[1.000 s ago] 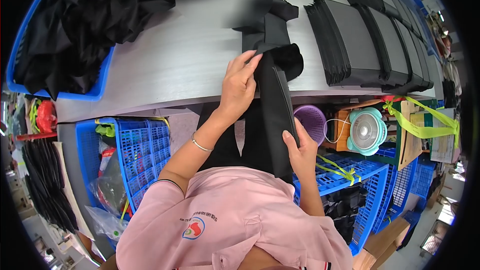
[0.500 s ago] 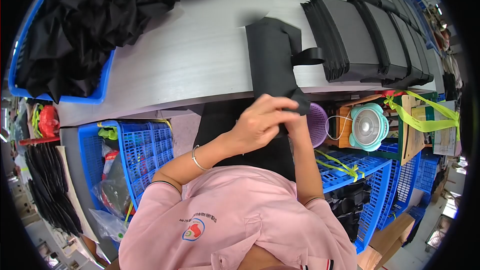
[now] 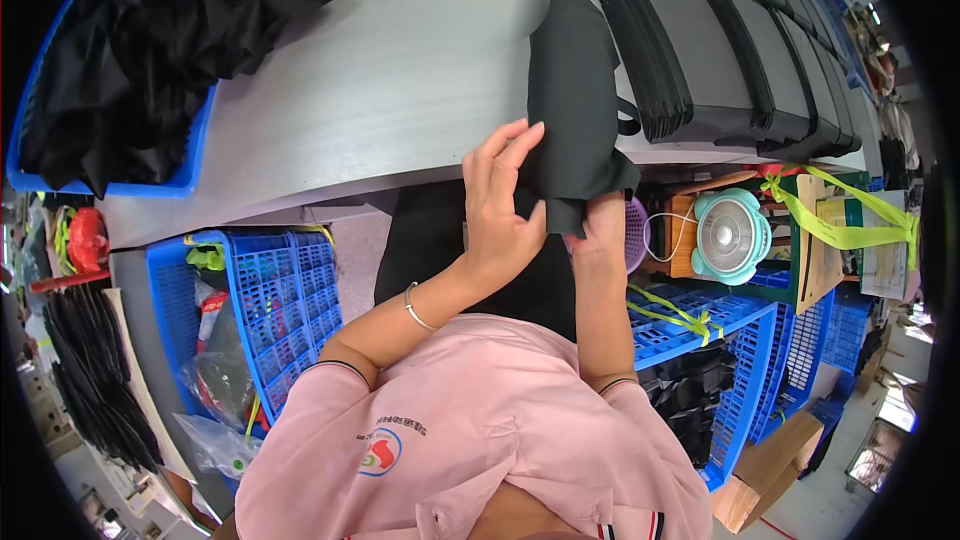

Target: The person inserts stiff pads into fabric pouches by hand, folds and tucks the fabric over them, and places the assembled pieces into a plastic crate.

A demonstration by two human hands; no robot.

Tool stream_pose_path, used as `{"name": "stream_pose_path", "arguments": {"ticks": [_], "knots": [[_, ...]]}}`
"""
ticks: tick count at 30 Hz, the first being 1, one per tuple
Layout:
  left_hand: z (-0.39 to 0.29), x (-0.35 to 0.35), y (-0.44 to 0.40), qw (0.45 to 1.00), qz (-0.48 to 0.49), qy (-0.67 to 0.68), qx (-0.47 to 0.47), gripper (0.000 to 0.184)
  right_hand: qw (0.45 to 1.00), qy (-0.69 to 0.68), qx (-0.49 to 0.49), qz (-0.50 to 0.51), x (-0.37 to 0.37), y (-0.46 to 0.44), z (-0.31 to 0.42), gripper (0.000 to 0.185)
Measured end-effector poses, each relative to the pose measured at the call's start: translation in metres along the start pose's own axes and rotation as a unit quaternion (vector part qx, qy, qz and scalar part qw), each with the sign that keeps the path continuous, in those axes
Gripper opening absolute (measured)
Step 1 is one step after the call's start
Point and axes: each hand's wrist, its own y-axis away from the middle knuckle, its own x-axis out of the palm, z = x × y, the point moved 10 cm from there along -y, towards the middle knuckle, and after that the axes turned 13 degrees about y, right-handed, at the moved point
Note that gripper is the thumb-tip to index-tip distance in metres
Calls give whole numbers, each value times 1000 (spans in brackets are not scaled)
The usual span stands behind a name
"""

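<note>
A long black fabric piece [image 3: 575,100] reaches from the grey table over its front edge, with a small strap loop [image 3: 628,118] standing out on its right side. At its lower end my right hand [image 3: 602,225] grips the cloth from beneath, with most of its fingers hidden under the fabric. My left hand [image 3: 503,205], with a metal bangle on the wrist, lies along the left edge of the piece. Its fingers are stretched out and its thumb is apart, with the fingertips at the fabric's edge.
Stacks of folded black pieces [image 3: 715,60] stand at the table's right. A blue crate [image 3: 200,155] heaped with black cloth is at the left. Below the table are a blue basket [image 3: 285,290], a purple basket [image 3: 635,235], a small turquoise fan [image 3: 732,237] and another blue crate [image 3: 745,440].
The fabric piece has turned and slid further up the table, its loop now mostly tucked behind it. My left hand has moved left off the lower end, and its fingers have opened.
</note>
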Motion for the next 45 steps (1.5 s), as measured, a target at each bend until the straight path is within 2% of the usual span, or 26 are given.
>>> {"name": "stream_pose_path", "arguments": {"ticks": [4, 6, 9, 15, 18, 21, 23, 28, 33, 36, 40, 42, 44, 45], "knots": [[11, 1, -5, 993, -39, 103, -34, 59, 998, -48, -14, 46, 0, 0, -2, 31], [4, 2, -4, 994, -34, 103, -26, 58, 996, -59, -40, 48, 0, 3, 0, 31], [-1, 6, -4, 993, -28, 116, -25, 60, 998, -60, 9, 0, -16, -4, -13, 31], [3, 12, 6, 990, -12, 134, -42, 64, 991, -101, 39, 75, 6, 3, -18, 26], [7, 13, 8, 989, -11, 137, -47, 64, 996, -85, 23, 33, -2, -6, -23, 28], [6, 12, 8, 990, -15, 131, -41, 65, 995, -80, 20, 59, 16, 2, -16, 28], [7, 11, 9, 991, -18, 123, -41, 66, 999, -26, 12, 28, 12, 2, -17, 26], [13, 12, 15, 991, -12, 122, -53, 74, 986, -137, 97, -2, 10, -2, -35, 22], [17, 15, 17, 995, 12, 99, -26, 79, 985, -146, 87, -41, 7, -7, -38, 22], [16, 12, 15, 986, 32, 162, -35, 77, 991, -109, 80, -9, 8, -10, -32, 26], [15, 2, 15, 963, 53, 256, -59, 73, 996, 22, -16, -85, 0, -4, -9, 31], [32, -3, 23, 965, 26, 244, -89, 66, 988, 53, -66, -132, -15, -15, -13, 35], [48, -8, 27, 971, -2, 210, -116, 60, 939, 267, -172, -134, -36, -34, -23, 34], [55, -10, 30, 970, -21, 197, -139, 57, 884, 403, -209, -108, -23, -32, -13, 32]]}}
